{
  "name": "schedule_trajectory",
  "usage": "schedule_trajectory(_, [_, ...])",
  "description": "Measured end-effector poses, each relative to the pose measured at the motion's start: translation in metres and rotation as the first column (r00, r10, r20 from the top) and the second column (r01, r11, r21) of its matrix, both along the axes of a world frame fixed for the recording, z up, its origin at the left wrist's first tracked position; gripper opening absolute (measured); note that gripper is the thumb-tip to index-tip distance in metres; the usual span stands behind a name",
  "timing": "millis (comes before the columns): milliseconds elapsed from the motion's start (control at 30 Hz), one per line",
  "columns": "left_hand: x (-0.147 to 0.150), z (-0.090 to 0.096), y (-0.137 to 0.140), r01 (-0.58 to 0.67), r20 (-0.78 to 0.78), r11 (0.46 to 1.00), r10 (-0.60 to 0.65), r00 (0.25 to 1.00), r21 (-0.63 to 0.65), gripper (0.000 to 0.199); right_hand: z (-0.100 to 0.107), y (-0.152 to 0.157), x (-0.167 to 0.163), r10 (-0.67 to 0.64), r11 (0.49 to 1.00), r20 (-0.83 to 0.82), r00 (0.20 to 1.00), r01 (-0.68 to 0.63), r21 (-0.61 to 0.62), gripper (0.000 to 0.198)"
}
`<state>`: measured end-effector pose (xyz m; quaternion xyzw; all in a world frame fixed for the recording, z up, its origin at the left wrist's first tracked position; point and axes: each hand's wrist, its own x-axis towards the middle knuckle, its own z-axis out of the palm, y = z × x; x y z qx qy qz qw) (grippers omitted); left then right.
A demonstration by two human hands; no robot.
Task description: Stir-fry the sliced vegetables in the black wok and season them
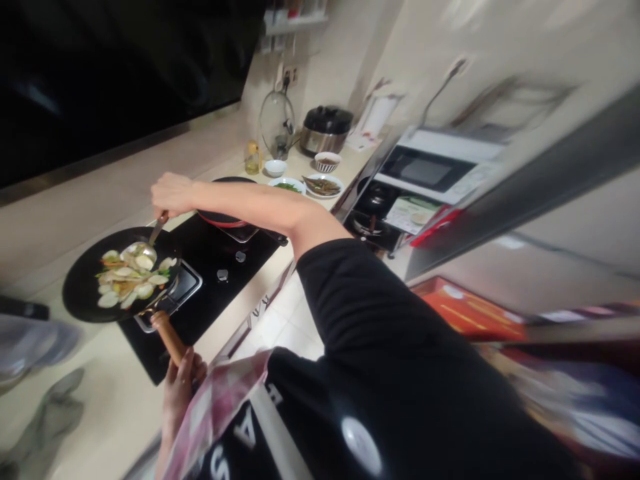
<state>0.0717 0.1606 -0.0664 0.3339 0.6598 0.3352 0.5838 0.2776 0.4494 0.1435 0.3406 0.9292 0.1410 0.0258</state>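
My left hand (183, 373) is closed around the wooden handle of a black wok (77, 287), which sits on or just over the left burner of the black gas stove (210, 293). My right hand (173, 193) reaches across above the wok with its fingers wrapped round the handle of a metal spatula or ladle (159, 228). That utensil's head rests among pale sliced vegetables (127, 277) mixed with bits of green and orange. The slices lie in the middle of the wok.
Behind my right forearm stands a second pan (235, 180) with a red side. Farther back are a plate of green food (289, 185), a plate of brown food (323, 185), bowls, an oil bottle (253, 158) and a cooker (326, 130). A grey cloth (55, 413) lies at left.
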Motion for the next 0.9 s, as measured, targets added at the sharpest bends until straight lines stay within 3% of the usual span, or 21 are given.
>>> schedule_trajectory(100, [0.002,-0.006,-0.007,-0.154,0.252,0.988,0.149,0.956,-0.002,0.066,0.013,-0.007,0.008,-0.073,0.995,0.064,0.995,0.069,0.066,0.025])
schedule_trajectory(167, [0.005,-0.007,-0.013,-0.188,0.393,0.982,0.172,0.903,0.003,0.067,0.011,-0.006,0.005,-0.183,0.982,0.101,0.978,0.177,0.069,0.031])
schedule_trajectory(367, [0.015,-0.004,-0.016,-0.224,0.412,0.975,0.209,0.887,-0.012,0.064,-0.037,0.001,-0.031,-0.138,0.989,0.112,0.984,0.143,-0.041,0.037])
schedule_trajectory(467, [0.019,-0.007,-0.017,-0.241,0.422,0.97,0.228,0.878,-0.022,0.064,-0.044,-0.015,-0.034,-0.103,0.992,0.152,0.983,0.112,-0.055,0.046])
schedule_trajectory(567, [0.021,-0.011,-0.018,-0.216,0.432,0.976,0.205,0.878,-0.023,0.058,-0.023,-0.036,-0.023,-0.128,0.989,0.194,0.973,0.139,-0.045,0.043])
schedule_trajectory(667, [0.022,-0.011,-0.019,-0.202,0.428,0.979,0.193,0.883,-0.025,0.048,0.013,-0.047,-0.017,-0.262,0.961,0.23,0.937,0.276,-0.028,0.043])
schedule_trajectory(800, [0.022,-0.007,-0.019,-0.204,0.407,0.978,0.204,0.89,-0.044,0.033,0.051,-0.044,-0.036,-0.343,0.913,0.384,0.857,0.401,-0.079,0.046])
schedule_trajectory(900, [0.023,-0.003,-0.019,-0.204,0.39,0.976,0.218,0.895,-0.077,0.024,0.06,-0.038,-0.059,-0.33,0.862,0.519,0.788,0.476,-0.174,0.04])
